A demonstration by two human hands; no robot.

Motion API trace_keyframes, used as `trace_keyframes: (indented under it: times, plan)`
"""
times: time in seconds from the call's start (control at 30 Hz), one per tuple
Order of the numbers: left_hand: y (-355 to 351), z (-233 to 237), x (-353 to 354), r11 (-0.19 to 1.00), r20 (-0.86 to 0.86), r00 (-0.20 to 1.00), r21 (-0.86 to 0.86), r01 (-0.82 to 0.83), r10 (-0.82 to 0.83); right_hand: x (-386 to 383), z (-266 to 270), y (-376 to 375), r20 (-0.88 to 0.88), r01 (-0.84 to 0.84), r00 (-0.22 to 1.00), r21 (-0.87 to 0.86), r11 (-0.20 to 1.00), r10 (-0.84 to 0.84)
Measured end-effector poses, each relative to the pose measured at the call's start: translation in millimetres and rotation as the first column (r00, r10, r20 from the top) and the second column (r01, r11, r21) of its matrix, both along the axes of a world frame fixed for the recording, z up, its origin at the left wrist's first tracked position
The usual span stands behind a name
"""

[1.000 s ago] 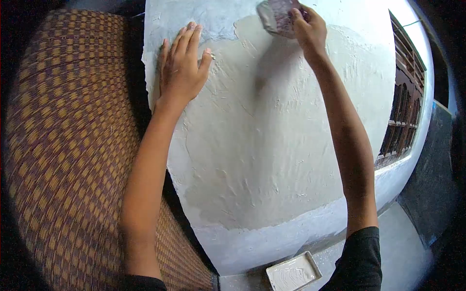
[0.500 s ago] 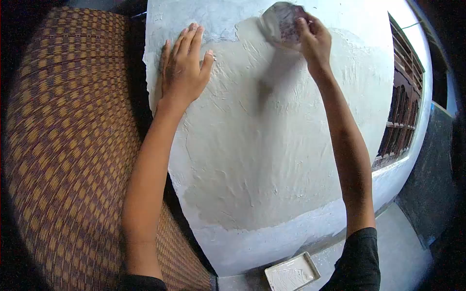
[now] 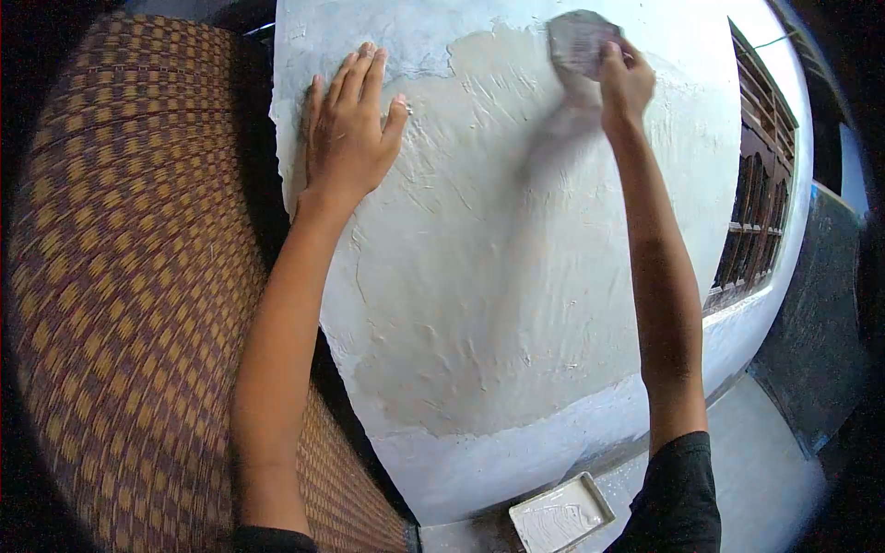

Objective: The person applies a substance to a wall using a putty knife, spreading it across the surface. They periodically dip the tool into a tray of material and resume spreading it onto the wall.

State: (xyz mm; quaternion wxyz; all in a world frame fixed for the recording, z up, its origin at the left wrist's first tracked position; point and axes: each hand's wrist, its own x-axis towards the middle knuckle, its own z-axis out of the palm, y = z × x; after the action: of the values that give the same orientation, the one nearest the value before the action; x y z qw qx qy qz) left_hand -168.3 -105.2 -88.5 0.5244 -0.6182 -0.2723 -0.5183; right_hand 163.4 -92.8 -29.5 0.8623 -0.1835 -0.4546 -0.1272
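My left hand [image 3: 348, 138] lies flat with its fingers spread on the upper left of the wall [image 3: 442, 276], holding nothing. Higher up and to the right, my right hand [image 3: 627, 83] grips a flat, greyish scraper plate [image 3: 583, 44] by its right edge. The plate is at the wall's upper part, and its contact with the surface is hard to make out. A wide patch of pale grey, ridged plaster covers the middle of the wall, with whiter paint around it.
A woven brown and yellow mat [image 3: 138, 276] stands along the left. On the floor below the wall sits a rectangular tray [image 3: 608, 510] with white paste. A barred window [image 3: 761, 198] and a dark panel [image 3: 816, 323] are at the right.
My right hand and the scraper plate have moved to the right along the upper wall. My left hand has stayed in place.
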Motion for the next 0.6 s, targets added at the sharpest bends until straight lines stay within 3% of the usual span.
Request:
trace_keyframes:
  times: [0.07,0.13,0.2,0.27,0.33,0.4,0.47,0.53,0.6]
  plan:
    - [0.2,0.3,-0.8,1.000,-0.010,1.000,0.007,0.007,-0.007,-0.7,-3.9,-2.7,-0.045,-0.190,0.980,0.064,0.980,0.193]
    - [1.8,0.5,-0.5,1.000,-0.007,1.000,0.013,0.008,-0.008,-32.7,-20.1,-5.9,0.190,-0.130,0.975,0.085,0.988,0.112]
    - [1.8,-0.1,1.4,1.000,-0.006,1.000,0.018,0.012,-0.012,-61.1,-36.9,-7.8,0.378,0.220,0.897,0.070,0.973,-0.230]
    - [-0.9,-0.5,0.2,1.000,0.002,1.000,-0.006,0.020,-0.020,-61.6,-36.4,-4.7,0.374,0.160,0.915,0.003,0.987,-0.149]
    - [-2.4,-2.3,-2.1,1.000,-0.007,1.000,-0.009,0.024,-0.024,-34.8,-25.7,-2.5,0.117,0.117,0.985,0.075,0.990,-0.125]
    - [-1.1,-3.7,-3.8,1.000,-0.015,1.000,-0.018,0.025,-0.025,-7.7,-27.0,-10.5,-0.141,0.065,0.987,-0.054,0.996,-0.072]
    - [2.0,-5.9,-2.7,0.999,-0.016,0.998,0.005,0.053,-0.052,-8.1,-32.7,-19.9,-0.197,-0.077,0.978,-0.047,0.996,0.066]
    - [-1.6,-5.5,-0.5,0.998,-0.010,0.998,-0.003,0.055,-0.055,-39.7,-45.2,-28.0,0.016,-0.109,0.994,-0.040,0.993,0.110]
    - [-2.4,-5.6,2.3,0.998,-0.006,0.998,-0.015,0.058,-0.058,-66.6,-56.3,-17.8,0.279,0.103,0.954,0.045,0.994,-0.111]
